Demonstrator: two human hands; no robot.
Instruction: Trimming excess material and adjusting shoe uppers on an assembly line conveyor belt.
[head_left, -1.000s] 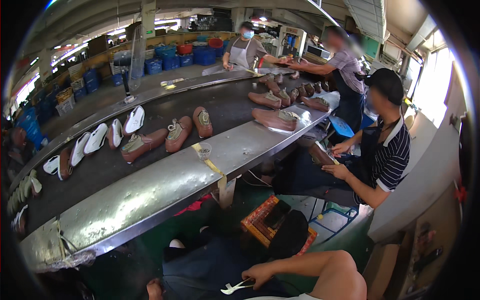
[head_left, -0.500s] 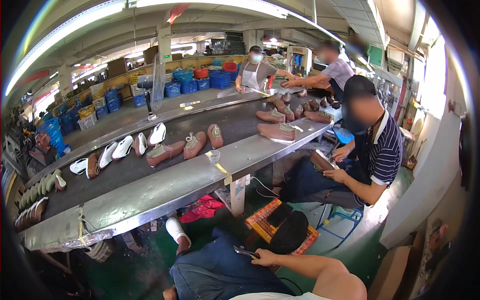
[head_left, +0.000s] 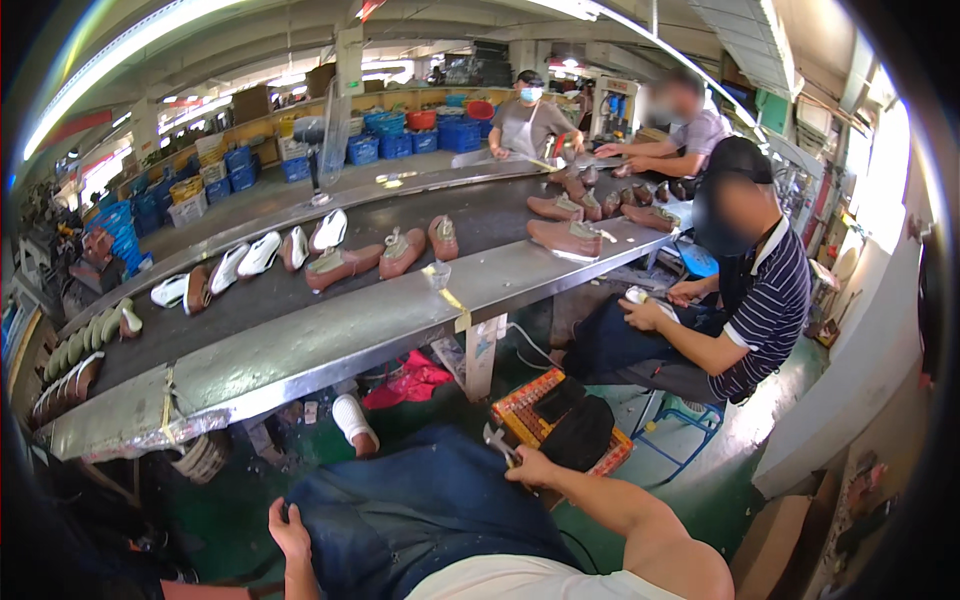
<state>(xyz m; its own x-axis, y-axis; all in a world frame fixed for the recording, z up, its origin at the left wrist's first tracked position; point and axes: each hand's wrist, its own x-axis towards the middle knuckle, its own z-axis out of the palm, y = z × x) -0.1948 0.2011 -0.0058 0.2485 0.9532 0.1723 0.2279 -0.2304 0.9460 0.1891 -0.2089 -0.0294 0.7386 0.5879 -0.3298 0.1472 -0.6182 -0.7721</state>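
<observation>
My right hand (head_left: 534, 468) is closed round the handles of metal pliers (head_left: 498, 440), whose head points up and away from me. It is over the right side of the dark blue apron (head_left: 420, 510) on my lap. My left hand (head_left: 289, 530) is raised at the apron's left edge, fingers apart and nothing in it. Ahead, a metal-edged conveyor bench (head_left: 300, 370) carries brown shoes (head_left: 340, 266), white-soled ones lying on their sides (head_left: 260, 254) and several pale green shoe pieces (head_left: 90, 338).
An orange crate (head_left: 530, 405) with a black cushion (head_left: 575, 440) stands right of my knees. Beyond it a co-worker (head_left: 750, 270) sits on a blue stool (head_left: 680, 440), holding a shoe. Two more people work across the bench. A pink cloth (head_left: 410, 380) lies beneath it.
My left hand has come up into view beside the apron. The pliers have lifted and turned upward in my right hand. The seated co-worker has turned the shoe over. The view has shifted slightly.
</observation>
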